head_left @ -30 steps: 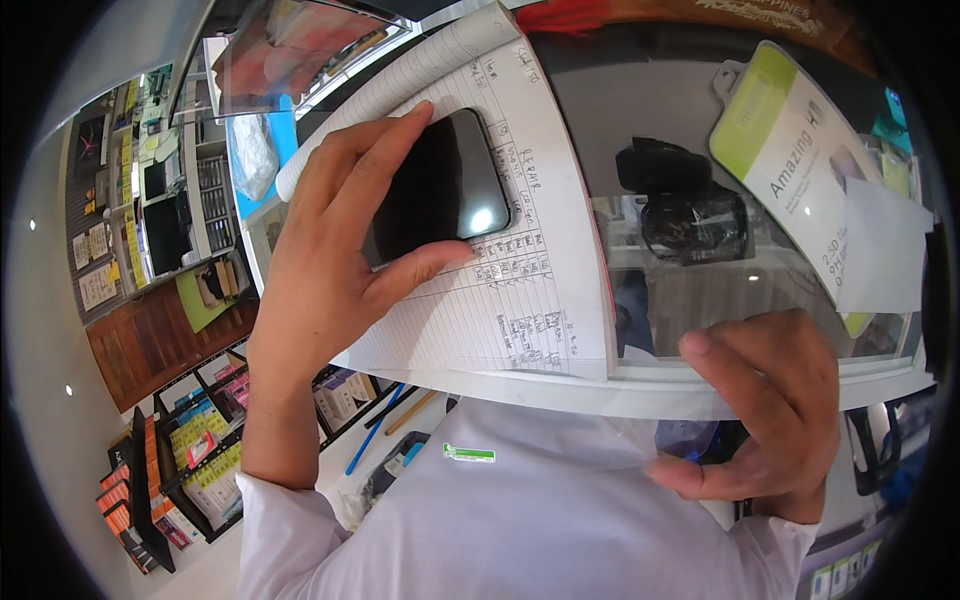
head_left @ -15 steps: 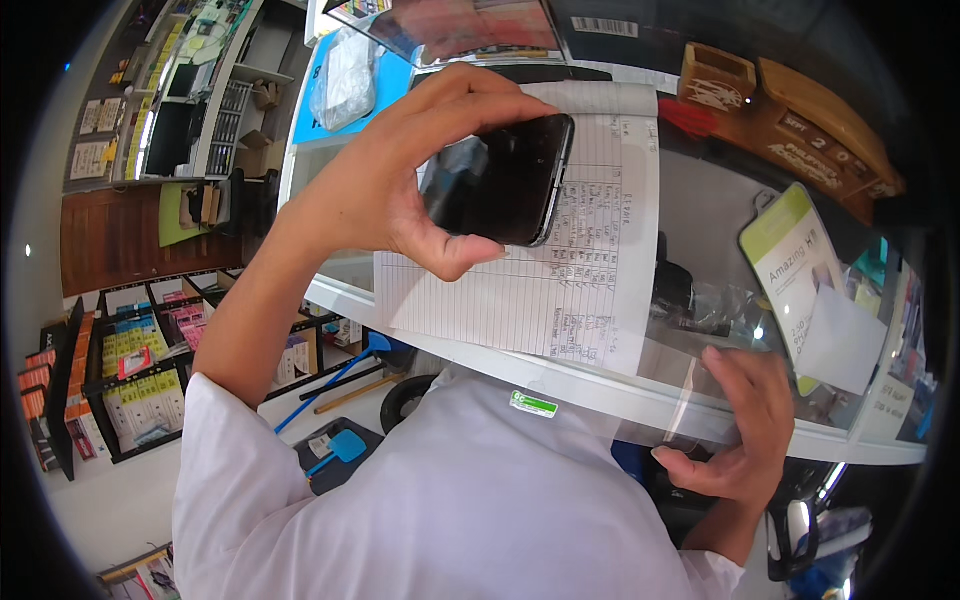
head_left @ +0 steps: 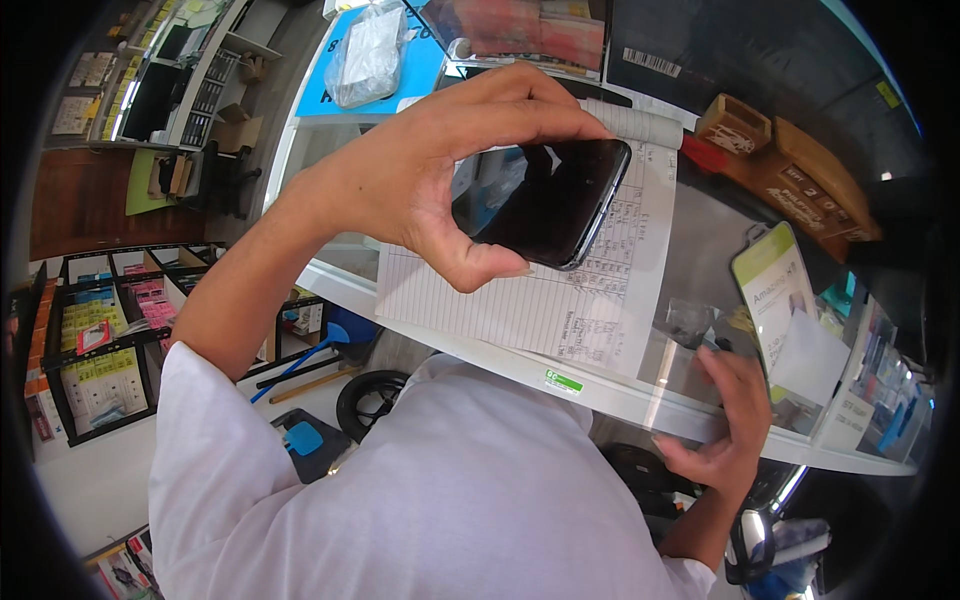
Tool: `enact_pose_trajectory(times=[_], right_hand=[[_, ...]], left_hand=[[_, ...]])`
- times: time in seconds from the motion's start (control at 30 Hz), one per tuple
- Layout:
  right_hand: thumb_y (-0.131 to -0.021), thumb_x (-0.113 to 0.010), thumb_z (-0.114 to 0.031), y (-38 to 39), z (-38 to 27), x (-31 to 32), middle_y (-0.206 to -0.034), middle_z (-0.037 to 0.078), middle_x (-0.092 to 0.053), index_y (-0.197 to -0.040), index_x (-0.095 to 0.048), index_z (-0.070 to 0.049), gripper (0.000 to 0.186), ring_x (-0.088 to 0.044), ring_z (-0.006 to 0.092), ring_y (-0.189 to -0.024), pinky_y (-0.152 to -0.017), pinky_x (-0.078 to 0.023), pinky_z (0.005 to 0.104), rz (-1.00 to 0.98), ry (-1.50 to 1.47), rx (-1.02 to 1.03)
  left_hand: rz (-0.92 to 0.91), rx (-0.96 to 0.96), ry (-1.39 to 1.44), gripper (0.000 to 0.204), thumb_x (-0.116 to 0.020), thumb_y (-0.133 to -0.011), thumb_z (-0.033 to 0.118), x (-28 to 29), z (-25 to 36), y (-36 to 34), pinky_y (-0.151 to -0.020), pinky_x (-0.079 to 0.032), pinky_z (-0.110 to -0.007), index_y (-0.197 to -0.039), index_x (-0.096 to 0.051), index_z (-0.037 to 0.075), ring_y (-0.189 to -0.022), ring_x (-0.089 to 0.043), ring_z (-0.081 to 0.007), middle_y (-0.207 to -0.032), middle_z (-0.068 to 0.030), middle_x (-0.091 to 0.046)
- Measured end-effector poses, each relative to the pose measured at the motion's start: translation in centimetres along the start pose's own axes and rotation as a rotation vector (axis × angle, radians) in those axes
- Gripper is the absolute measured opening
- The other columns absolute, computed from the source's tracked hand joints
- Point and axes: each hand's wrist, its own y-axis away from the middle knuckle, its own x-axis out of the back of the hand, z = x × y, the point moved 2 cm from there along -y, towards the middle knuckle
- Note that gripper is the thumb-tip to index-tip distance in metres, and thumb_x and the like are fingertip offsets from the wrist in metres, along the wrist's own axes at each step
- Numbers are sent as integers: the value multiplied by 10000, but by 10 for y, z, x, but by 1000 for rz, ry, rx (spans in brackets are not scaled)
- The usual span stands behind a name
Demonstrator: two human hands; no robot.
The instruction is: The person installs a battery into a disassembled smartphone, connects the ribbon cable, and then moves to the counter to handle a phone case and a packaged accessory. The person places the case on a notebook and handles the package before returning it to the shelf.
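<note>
Left hand (head_left: pixel 435 165) at 12 o'clock, thumb (head_left: pixel 490 264) and fingers (head_left: pixel 545 118) curved in a C-shaped grip, forearm (head_left: pixel 262 265) angled toward 2 o'clock; right hand (head_left: pixel 738 415) at 4 o'clock, half-curled, fingertips apart.

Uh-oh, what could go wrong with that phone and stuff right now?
The left hand grips the phone by its edges, tilted above the open notebook, so it might slip and bump down. The thumb and fingers are close to the dark, shiny screen, so they could leave smudges. The right hand is near the green-and-white package, so a careless move might nudge it.
</note>
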Motion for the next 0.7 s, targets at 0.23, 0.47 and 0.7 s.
enact_pose_trajectory(times=[0.23,0.47,0.7], right_hand=[[-539,-903,-520,8,16,4,-1153,146,-623,-1319,-698,-16,951,-617,261,-951,-760,-491,344,127,-107,-85],[-684,-776,-710,-7,15,6,-1160,113,-549,-1344,-680,20,989,-557,190,-955,-721,-446,285,294,-296,-229],[-610,-919,-382,-93,-31,-3,-1156,112,-589,-1331,-706,-61,817,-577,249,-1030,-789,-488,336,-11,142,38]], left_hand=[[-69,186,-172,875,-905,-653,340,-24,13,5,-1036,-528,-406,-1431,-595,88,-1221,-591,-332,-1312,-125,-579],[-50,251,-286,877,-937,-685,373,-45,13,16,-1090,-479,-446,-1443,-588,106,-1284,-557,-338,-1358,-121,-574],[163,307,-205,946,-964,-620,511,2,11,70,-1155,-385,-475,-1431,-641,147,-1347,-498,-334,-1425,-104,-571]])
